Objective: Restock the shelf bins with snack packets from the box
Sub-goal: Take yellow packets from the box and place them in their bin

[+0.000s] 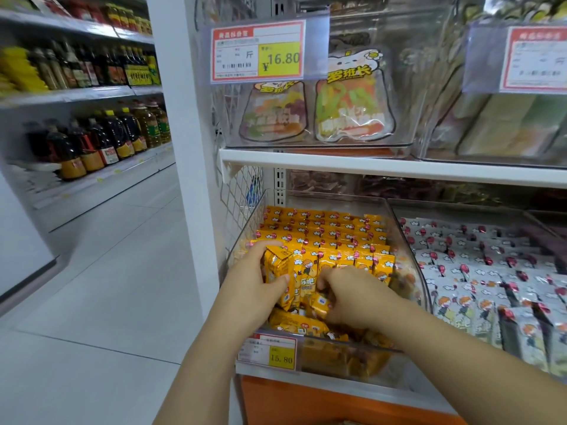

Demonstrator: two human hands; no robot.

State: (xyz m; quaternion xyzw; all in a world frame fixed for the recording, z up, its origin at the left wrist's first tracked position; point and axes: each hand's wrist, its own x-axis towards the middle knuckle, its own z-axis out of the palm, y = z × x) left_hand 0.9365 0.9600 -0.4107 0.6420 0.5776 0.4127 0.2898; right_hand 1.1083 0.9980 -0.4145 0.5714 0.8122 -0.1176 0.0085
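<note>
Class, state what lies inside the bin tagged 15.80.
Yellow snack packets in rows; the left hand grips some, the right hand lies among loose ones. The bin floor is covered.

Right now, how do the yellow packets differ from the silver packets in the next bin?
The left hand grips some yellow packets and the right hand rests among them; no hand touches the silver packets. Up front the yellow packets lie jumbled; the silver packets lie in neat rows. Both show the same cartoon figure.
</note>
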